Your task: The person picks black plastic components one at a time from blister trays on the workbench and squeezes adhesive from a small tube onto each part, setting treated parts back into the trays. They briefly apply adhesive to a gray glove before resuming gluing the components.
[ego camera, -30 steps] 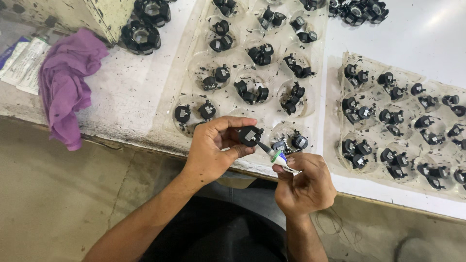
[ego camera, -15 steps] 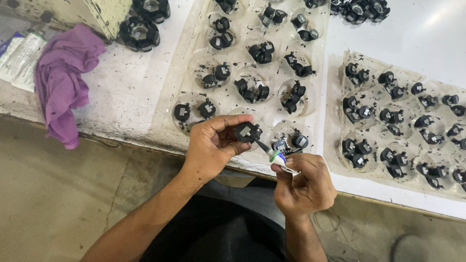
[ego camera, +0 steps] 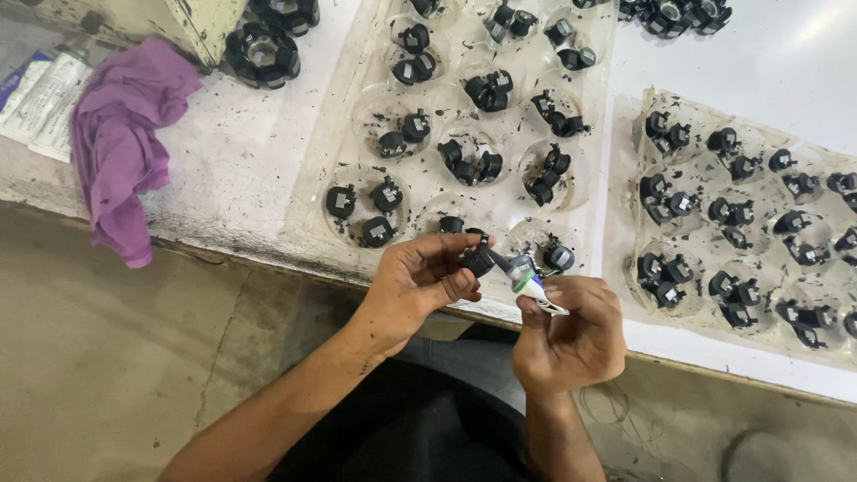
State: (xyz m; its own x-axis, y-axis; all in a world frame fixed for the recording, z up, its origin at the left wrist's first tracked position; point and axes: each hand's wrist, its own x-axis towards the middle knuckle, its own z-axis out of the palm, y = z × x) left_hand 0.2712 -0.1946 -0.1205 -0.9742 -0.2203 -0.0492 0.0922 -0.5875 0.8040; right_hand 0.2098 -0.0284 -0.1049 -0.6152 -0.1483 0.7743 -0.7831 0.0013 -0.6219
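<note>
My left hand point(ego camera: 418, 284) grips a small black plastic part point(ego camera: 478, 260) between thumb and fingers, just off the table's front edge. My right hand point(ego camera: 571, 335) holds a small white tube with a green band point(ego camera: 528, 284), its tip pressed against that black part. Both hands hover in front of a clear plastic tray point(ego camera: 353, 134) whose round pockets each hold two or three similar black parts.
A second clear tray point(ego camera: 625, 178) of black parts lies to the right. A purple cloth point(ego camera: 120, 143) hangs over the table's left front edge, beside a printed packet point(ego camera: 40, 94). Larger black ring parts point(ego camera: 263, 49) sit at the back left. The floor is below.
Both hands have stayed nearly in place; the left hand has turned the black part slightly against the tube's tip.
</note>
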